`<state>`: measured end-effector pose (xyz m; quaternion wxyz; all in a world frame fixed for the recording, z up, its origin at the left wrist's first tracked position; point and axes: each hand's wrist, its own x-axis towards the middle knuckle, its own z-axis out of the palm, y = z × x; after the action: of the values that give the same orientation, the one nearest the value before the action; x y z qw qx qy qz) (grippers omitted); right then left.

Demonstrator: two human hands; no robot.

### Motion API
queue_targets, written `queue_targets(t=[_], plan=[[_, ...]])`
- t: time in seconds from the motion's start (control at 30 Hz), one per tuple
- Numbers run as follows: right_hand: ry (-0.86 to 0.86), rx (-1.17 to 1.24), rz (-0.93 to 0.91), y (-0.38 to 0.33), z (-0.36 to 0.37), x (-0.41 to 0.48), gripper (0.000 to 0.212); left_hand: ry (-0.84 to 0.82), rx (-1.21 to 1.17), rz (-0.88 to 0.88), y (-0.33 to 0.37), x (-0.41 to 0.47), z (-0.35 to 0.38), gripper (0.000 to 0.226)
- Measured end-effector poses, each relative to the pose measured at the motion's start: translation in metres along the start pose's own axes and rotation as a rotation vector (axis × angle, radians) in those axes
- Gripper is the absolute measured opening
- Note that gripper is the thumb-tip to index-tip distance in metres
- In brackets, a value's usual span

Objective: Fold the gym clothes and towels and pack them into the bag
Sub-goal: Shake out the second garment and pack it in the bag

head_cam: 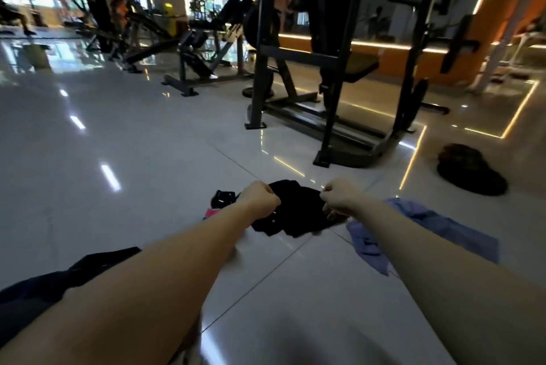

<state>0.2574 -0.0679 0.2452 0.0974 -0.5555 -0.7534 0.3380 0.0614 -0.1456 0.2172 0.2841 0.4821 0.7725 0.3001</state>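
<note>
Head cam has the left hand and right hand each pinching the black garment on the floor, so I'd lift, shake it flat, then fold.

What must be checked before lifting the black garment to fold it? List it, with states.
1. Left grip holds the black garment: ok.
2. Right grip holds it too: ok.
3. Garment lying flat: not ok, bunched.
4. Blue cloth apart from the garment: cannot tell, edges close.
5. Bag open and near: cannot tell; dark heap at right is unclear.
</note>
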Motion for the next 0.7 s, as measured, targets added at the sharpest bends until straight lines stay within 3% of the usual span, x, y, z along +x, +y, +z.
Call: queue_targets(t=[0.2,0.33,0.43,0.6,0.7], plan=[[-0.056,-0.255,0.021,0.067,0.019,0.086,0.018,-0.139,0.342,0.066,-0.035,0.094,0.067,0.015],[-0.123,-0.234,-0.012,0.114,0.063,0.164,0.010,-0.218,0.520,0.076,-0.077,0.156,0.114,0.017],[-0.164,-0.238,-0.051,0.141,0.107,0.217,0.032,-0.304,0.590,0.115,-0.102,0.203,0.148,0.013],[-0.249,-0.350,-0.078,0.167,0.156,0.269,0.064,-0.274,0.791,0.321,-0.116,0.265,0.194,0.042],[-0.259,-0.462,-0.081,0.180,0.163,0.285,0.075,-0.325,0.933,0.296,-0.123,0.280,0.221,0.057]])
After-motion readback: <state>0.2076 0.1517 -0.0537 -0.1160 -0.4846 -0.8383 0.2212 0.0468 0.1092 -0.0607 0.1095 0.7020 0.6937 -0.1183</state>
